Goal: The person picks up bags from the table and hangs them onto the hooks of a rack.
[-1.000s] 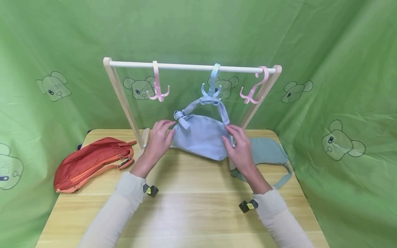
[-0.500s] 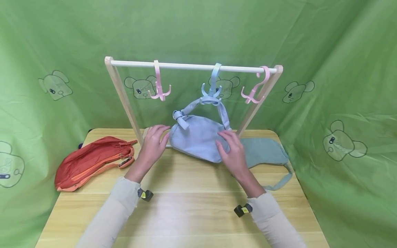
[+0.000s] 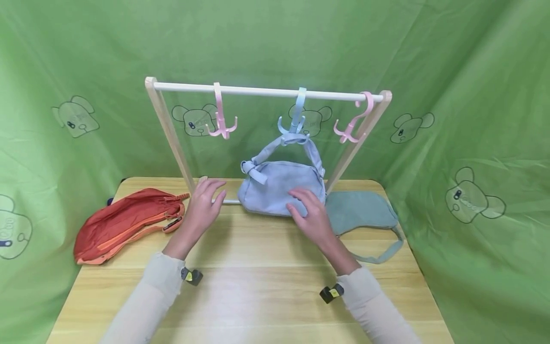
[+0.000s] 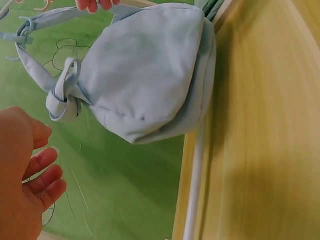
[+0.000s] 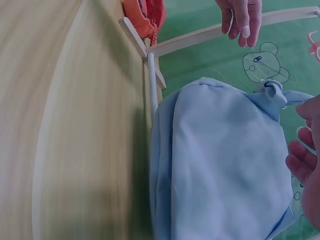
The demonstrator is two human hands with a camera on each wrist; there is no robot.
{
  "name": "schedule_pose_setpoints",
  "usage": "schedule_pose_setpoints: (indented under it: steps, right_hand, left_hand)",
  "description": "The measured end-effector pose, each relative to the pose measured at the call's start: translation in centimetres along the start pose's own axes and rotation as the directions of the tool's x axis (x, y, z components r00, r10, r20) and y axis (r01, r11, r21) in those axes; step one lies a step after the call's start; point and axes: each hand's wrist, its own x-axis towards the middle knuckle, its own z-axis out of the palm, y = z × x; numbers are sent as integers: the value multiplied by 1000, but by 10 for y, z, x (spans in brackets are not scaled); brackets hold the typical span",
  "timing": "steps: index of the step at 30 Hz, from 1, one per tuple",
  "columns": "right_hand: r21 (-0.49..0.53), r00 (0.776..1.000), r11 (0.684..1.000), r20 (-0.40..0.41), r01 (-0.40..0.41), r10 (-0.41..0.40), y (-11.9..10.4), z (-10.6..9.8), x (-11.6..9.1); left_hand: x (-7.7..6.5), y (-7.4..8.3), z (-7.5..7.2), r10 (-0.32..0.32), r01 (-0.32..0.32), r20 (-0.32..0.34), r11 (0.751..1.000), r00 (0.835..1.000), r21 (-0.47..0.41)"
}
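A light blue bag (image 3: 275, 186) hangs by its knotted strap (image 3: 268, 150) from the blue hook (image 3: 296, 119) on the rack's bar. My left hand (image 3: 204, 200) is off to the bag's left, apart from it, with loosely bent fingers and nothing in them. In the head view my right hand (image 3: 312, 215) overlaps the bag's lower right front, its fingers loosely bent. The right wrist view shows the bag (image 5: 225, 160) beside that hand (image 5: 307, 150), which grips nothing. The strap's knot (image 4: 65, 97) shows in the left wrist view.
Pink hooks (image 3: 222, 122) (image 3: 353, 125) hang from the white bar (image 3: 258, 91) on both sides of the blue one. A red bag (image 3: 129, 222) lies at the table's left, a grey-green bag (image 3: 361, 210) at its right. Green cloth (image 3: 275, 43) surrounds the table (image 3: 258, 296).
Both hands have come away from the bag's sides, the left hand moving left and the right hand drawing left and down. The bag has swung slightly and now hangs more level.
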Motion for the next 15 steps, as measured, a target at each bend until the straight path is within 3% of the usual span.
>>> schedule_pose_setpoints:
  steps: [6,15]
  right_hand:
    - [8,998,999,53,41,-41,-1,10,-3]
    - [9,991,999,125,48,-49,-1,26,-7]
  left_hand:
    - [-8,-6,-3,-51,50,37,999,998,21]
    - [-20,-17,-8,-53,52,2,997,999,58]
